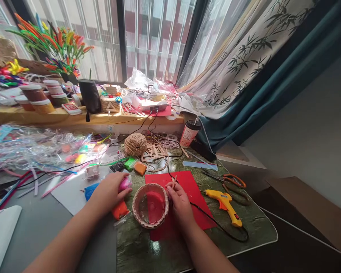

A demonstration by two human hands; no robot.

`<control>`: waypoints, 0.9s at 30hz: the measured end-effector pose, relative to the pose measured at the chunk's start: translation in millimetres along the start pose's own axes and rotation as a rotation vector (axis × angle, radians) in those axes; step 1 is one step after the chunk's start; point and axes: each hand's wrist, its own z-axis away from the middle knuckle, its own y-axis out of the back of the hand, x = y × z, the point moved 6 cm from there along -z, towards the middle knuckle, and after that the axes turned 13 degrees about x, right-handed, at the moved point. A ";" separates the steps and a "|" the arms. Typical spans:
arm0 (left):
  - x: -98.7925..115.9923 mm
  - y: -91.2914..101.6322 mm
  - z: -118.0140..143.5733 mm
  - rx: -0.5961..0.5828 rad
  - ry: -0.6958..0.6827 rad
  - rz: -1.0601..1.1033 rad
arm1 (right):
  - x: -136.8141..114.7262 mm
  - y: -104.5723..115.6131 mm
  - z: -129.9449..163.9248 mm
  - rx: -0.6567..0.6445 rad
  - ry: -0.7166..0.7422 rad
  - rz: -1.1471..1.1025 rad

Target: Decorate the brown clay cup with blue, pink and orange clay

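Left hand: grasping pink clay packet.
Right hand: pinching thin stick.
Between hands: rope-wrapped bowl.

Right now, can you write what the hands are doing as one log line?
left hand: on pink packet | right hand: holding thin stick beside twine-wrapped bowl | glue gun: lying untouched

Grey table bearing a green patterned mat, white paper and clear plastic packets. On the mat: red felt sheet, yellow glue gun, orange-handled scissors, twine ball, wooden sticks.
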 end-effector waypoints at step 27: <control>59.8 24.9 27.8 0.194 -0.413 0.471 | -131.3 -67.0 86.9 -0.502 1.213 0.812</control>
